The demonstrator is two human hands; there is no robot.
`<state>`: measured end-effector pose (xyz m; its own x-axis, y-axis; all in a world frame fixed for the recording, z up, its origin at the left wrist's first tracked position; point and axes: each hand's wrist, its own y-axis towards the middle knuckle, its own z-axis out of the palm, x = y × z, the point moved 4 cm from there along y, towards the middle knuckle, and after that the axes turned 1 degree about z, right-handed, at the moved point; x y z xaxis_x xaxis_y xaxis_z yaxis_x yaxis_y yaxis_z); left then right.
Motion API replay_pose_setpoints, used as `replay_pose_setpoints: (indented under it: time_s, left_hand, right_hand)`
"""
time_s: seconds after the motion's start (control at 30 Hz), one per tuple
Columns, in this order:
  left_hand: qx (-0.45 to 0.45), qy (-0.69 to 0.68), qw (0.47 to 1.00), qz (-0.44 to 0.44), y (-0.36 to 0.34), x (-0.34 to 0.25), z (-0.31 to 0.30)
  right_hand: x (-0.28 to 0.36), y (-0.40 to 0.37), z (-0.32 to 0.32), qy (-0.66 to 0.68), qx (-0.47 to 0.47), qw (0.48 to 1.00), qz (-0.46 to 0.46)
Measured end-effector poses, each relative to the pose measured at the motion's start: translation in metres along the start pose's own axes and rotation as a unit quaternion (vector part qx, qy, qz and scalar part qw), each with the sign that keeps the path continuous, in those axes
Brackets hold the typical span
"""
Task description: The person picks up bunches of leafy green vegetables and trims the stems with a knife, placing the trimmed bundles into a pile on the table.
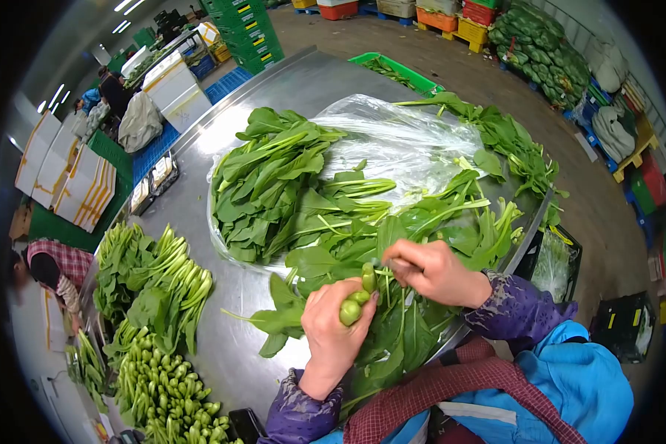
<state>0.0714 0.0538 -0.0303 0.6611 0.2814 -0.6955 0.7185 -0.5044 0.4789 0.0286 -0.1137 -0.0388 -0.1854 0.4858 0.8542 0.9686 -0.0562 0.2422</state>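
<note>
My left hand (pixel 328 325) is closed around a small bunch of leafy greens (pixel 351 308), its pale green stem ends sticking out past the thumb. Leaves from the bunch spread out under the hand. Just right of the stem ends, my right hand (pixel 442 275) is closed in a pinch. Something small and greyish shows at its fingertips, too blurred to name. Loose leafy greens (pixel 407 344) lie beneath both hands. Beyond them, a clear plastic bag (pixel 392 140) is spread on the metal table (pixel 237 340), with a heap of greens (pixel 266 185) on its left part.
Bunched greens (pixel 155 288) are piled along the table's left side, many stem ends facing me. A green crate (pixel 396 70) stands past the far edge. Another person (pixel 52 266) bends over at the left. Stacked green crates (pixel 244 33) and white foam boxes (pixel 174 89) stand beyond.
</note>
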Motion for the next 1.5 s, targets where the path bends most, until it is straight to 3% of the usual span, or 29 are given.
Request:
replay_pose_setpoints:
  time_s: [0.03,0.1,0.17,0.27,0.3,0.37,0.4,0.43,0.5,0.53,0.63,0.8,0.83,0.87,0.9,0.97,1.0,1.03,1.1,1.13,1.17,1.23,1.3,1.37,1.4,1.5]
  left_hand:
    - [0.001,0.0,1.0,-0.001,-0.001,0.0,-0.001]
    - [0.04,-0.007,0.998,-0.056,-0.001,-0.001,0.0]
    - [0.042,-0.007,0.998,-0.053,0.0,-0.004,0.0]
    - [0.041,-0.04,0.998,-0.041,-0.001,-0.003,0.0]
    - [0.04,-0.075,0.996,-0.032,-0.001,-0.002,0.0]
    - [0.051,-0.106,0.991,-0.068,-0.004,0.001,-0.006]
    - [0.058,-0.136,0.984,-0.103,-0.004,0.005,-0.007]
    - [0.054,-0.138,0.983,-0.105,-0.002,0.008,-0.007]
    - [0.091,-0.284,0.922,-0.247,-0.003,0.021,-0.001]
    - [0.091,-0.368,0.893,-0.243,0.002,0.011,0.0]
    - [0.132,-0.336,0.903,-0.235,0.003,0.01,0.001]
    - [0.15,-0.291,0.902,-0.281,0.004,0.017,-0.009]
    - [0.133,-0.264,0.933,-0.205,0.008,0.019,-0.017]
    - [0.115,-0.234,0.957,-0.127,0.011,0.021,-0.026]
    - [0.085,-0.352,0.911,-0.197,0.007,0.03,-0.038]
    - [-0.022,-0.5,0.851,-0.16,0.013,0.031,-0.075]
    - [-0.07,-0.538,0.826,-0.152,0.01,0.05,-0.093]
    - [-0.102,-0.642,0.751,-0.114,0.01,0.059,-0.102]
    - [-0.033,-0.543,0.828,-0.137,0.01,0.078,-0.112]
    - [0.029,-0.555,0.823,-0.116,0.012,0.078,-0.109]
    - [0.025,-0.552,0.825,-0.118,0.01,0.084,-0.113]
    - [-0.085,-0.73,0.673,-0.076,0.003,0.096,-0.138]
    - [-0.064,-0.738,0.671,0.005,0.008,0.11,-0.148]
    - [-0.126,-0.721,0.68,-0.028,-0.002,0.125,-0.143]
    - [-0.172,-0.744,0.645,-0.035,-0.006,0.135,-0.14]
    - [-0.221,-0.746,0.626,-0.053,-0.006,0.134,-0.136]
  right_hand:
    - [0.008,-0.001,0.002,-0.13,-0.014,0.986,-0.105]
    - [0.011,0.0,0.005,-0.174,0.0,0.98,-0.099]
    - [0.012,0.002,0.007,-0.201,-0.046,0.968,-0.144]
    - [0.002,0.004,0.006,-0.227,-0.032,0.96,-0.16]
    - [-0.006,0.007,0.002,-0.227,-0.032,0.96,-0.16]
    - [-0.044,0.01,-0.006,-0.239,0.089,0.967,0.005]
    - [-0.041,0.012,-0.01,-0.133,0.1,0.986,0.025]
    - [-0.036,0.014,-0.011,-0.134,0.105,0.985,0.024]
    - [-0.008,0.011,-0.01,0.111,0.072,0.991,0.019]
    - [-0.001,0.013,-0.005,0.168,0.085,0.982,0.027]
    - [0.011,0.018,0.006,0.138,0.103,0.985,-0.027]
    - [0.011,0.021,0.005,0.093,0.071,0.993,-0.011]
    - [0.009,0.022,0.002,0.081,0.065,0.995,0.005]
    - [0.007,0.027,-0.006,0.028,0.023,0.999,-0.04]
    - [-0.009,0.03,-0.012,0.033,0.002,0.999,0.004]
    - [-0.046,0.042,-0.032,0.025,-0.057,0.992,0.11]
    - [-0.07,0.051,-0.04,-0.005,-0.077,0.992,0.104]
    - [-0.094,0.061,-0.047,-0.034,-0.096,0.99,0.098]
    - [-0.133,0.079,-0.05,-0.097,-0.074,0.987,0.104]
    - [-0.149,0.087,-0.05,-0.161,-0.052,0.98,0.108]
    - [-0.164,0.095,-0.049,-0.158,-0.048,0.98,0.106]
    - [-0.184,0.107,-0.035,-0.295,-0.01,0.947,0.127]
    - [-0.199,0.111,-0.022,-0.318,-0.015,0.942,0.111]
    - [-0.22,0.115,-0.015,-0.382,-0.008,0.919,0.099]
    - [-0.218,0.117,-0.016,-0.377,0.0,0.919,0.112]
    - [-0.209,0.122,-0.023,-0.4,-0.001,0.912,0.087]
